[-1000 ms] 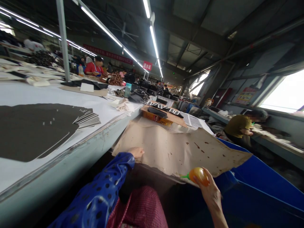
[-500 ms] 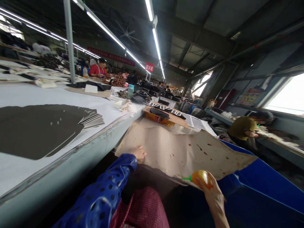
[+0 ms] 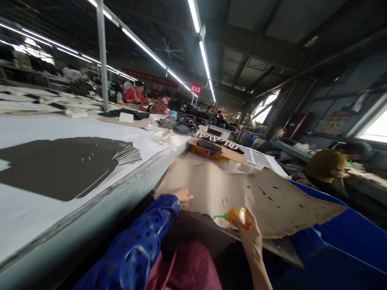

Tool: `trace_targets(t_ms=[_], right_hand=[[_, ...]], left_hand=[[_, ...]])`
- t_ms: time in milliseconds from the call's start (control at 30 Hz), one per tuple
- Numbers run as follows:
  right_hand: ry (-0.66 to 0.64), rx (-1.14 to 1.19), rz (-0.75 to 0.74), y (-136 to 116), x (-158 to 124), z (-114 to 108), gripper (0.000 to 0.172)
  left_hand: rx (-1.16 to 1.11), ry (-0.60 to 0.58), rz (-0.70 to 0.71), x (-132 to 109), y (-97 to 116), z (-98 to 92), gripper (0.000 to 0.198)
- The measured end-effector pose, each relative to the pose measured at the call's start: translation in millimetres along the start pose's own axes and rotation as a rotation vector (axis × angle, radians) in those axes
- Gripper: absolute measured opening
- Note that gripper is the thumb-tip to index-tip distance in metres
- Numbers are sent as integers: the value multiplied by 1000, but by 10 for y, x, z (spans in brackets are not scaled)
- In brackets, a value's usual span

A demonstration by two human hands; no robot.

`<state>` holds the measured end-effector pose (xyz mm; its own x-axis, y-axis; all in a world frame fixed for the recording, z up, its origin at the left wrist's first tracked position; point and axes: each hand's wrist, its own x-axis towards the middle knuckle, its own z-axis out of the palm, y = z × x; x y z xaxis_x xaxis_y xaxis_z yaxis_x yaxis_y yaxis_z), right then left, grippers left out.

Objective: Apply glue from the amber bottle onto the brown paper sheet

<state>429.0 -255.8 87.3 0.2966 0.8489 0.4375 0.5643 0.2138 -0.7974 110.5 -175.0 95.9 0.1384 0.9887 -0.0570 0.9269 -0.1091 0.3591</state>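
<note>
Bottle: small orange squeeze bottle [image 3: 238, 215] with a green nozzle, gripped in the right hand [image 3: 249, 235]; it sits at the near edge of the stained brown paper sheet [image 3: 242, 189].
Bottle axis: lying nearly level, round body toward the palm, nozzle pointing left along the sheet's near edge, toward the left hand.
Right fingers: wrapped around the bottle's body, clamped on it; the thumb side faces the camera.
Left hand: left hand [image 3: 183, 195] in a blue polka-dot sleeve [image 3: 142, 245] rests flat on the sheet's near left corner, fingers together and pressed on the paper, holding nothing else.
Key relation: the nozzle tip lies between the two hands, nearer the right one, with a bare strip of sheet separating it from the left fingers; I cannot tell whether the tip touches the paper.
Sheet: draped over a blue bin [image 3: 338, 237], its far edge beside an orange crate [image 3: 207, 153] topped with cardboard and dark cut pieces.
Tabletop: long white tabletop [image 3: 45, 121] runs left of the sheet, carrying a large dark grey cut piece [image 3: 60, 165].
Others: a person in a yellow-green shirt [image 3: 325, 169] works well to the right of the sheet; a person in red [image 3: 133, 94] sits far beyond it.
</note>
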Motion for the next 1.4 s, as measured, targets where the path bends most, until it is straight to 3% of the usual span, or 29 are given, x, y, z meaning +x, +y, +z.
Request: trace_targets(t_ms=[67,200,300,400,533,600,767,867,1000,1100,1167,1400], right_hand=[[-12,-25,-81,-10,21,19,84],[43,-277,-200,31,137,-211,80],[22,-363,-173,-20,198,-312,81],[-6,-216,-101,-131,176,-183,86],[-84,-61,-37,-250,87,86,85],[-118,-73,-59,-243,77,108,84],[-26,-265,-176,-104,184,-197,85],[22,-230,-113,-133,187,-287,91],[-85,-60,-62,-357,44,-20,89],[-206,-55,-67,-492,-35,217,85],[-235,-66,-36,-494,-38,254,88],[-107,-107,88,-330,-66,-234,94]], left_hand=[[17,-23,-1,-16,22,5,44],[44,5,25,16,36,63,37],[61,29,38,41,42,102,65],[81,-8,59,46,65,108,83],[133,-73,110,56,132,111,70],[158,-103,128,70,168,125,61],[190,-162,138,124,206,149,51],[190,-192,134,165,195,152,51],[191,-224,117,196,173,168,53],[189,-221,104,180,164,185,53],[184,-209,100,162,159,193,53],[118,-159,86,122,137,210,52]])
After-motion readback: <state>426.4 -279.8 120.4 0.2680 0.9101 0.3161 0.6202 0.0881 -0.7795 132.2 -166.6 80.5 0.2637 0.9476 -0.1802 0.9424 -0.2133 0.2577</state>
